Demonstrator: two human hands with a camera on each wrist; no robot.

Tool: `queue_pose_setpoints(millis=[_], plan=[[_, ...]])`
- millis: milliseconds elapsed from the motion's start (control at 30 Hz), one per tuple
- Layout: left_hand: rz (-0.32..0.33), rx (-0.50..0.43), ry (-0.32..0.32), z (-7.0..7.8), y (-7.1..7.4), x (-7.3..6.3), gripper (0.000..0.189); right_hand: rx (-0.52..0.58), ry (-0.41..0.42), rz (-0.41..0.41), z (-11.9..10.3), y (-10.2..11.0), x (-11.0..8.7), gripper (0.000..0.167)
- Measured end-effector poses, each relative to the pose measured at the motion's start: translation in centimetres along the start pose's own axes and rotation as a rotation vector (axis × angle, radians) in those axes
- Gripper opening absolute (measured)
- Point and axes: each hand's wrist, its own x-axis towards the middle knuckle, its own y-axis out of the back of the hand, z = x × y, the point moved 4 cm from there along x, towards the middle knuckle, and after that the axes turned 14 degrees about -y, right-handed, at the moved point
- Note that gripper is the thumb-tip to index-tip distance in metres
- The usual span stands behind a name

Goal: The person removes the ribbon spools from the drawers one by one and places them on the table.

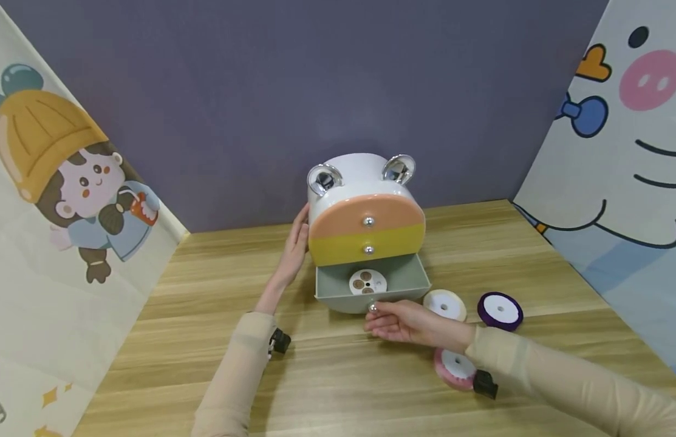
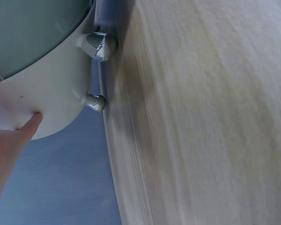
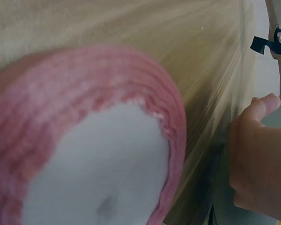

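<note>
A small rounded chest of drawers (image 1: 365, 176), white with two silver ears, stands against the wall. Its grey bottom drawer (image 1: 338, 303) is pulled out, and a white ribbon spool (image 1: 377, 281) with brown circles lies inside. With thumb and fingers my right hand (image 1: 403, 321) pinches the silver knob (image 1: 373, 308) of that drawer. My left hand (image 1: 293, 249) rests along the chest's left side; in the left wrist view a fingertip touches the pale side wall (image 2: 56, 98), near two silver feet (image 2: 100, 46). Filling much of the right wrist view is a pink ribbon spool (image 3: 103, 75).
On the wooden table (image 1: 206, 315), right of the chest, lie a cream ribbon spool (image 1: 444, 305) and a purple one (image 1: 500, 311). The pink spool sits beneath my right wrist. A dark wall (image 1: 261, 109) rises behind, with printed panels on both sides.
</note>
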Motion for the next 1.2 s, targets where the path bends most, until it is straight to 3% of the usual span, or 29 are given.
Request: queue_pose_setpoints(millis=[767,967,1067,1200], plan=[[-0.002,-0.013,0.014,-0.1,0.1,0.0,0.051,-0.008,-0.017,-0.012,1.3,-0.3,-0.7,0.032],[0.016,0.003,-0.026,-2.5,0.6,0.1,0.052,-0.011,-0.020,-0.008,1.3,-0.3,-0.7,0.032],[0.020,0.004,-0.033,-2.9,0.6,0.1,0.052,-0.058,-0.034,-0.002,1.3,-0.2,-0.8,0.036],[0.019,0.008,-0.025,-2.9,0.6,0.1,0.051,-0.202,-0.055,0.005,1.0,-0.2,-1.6,0.039]])
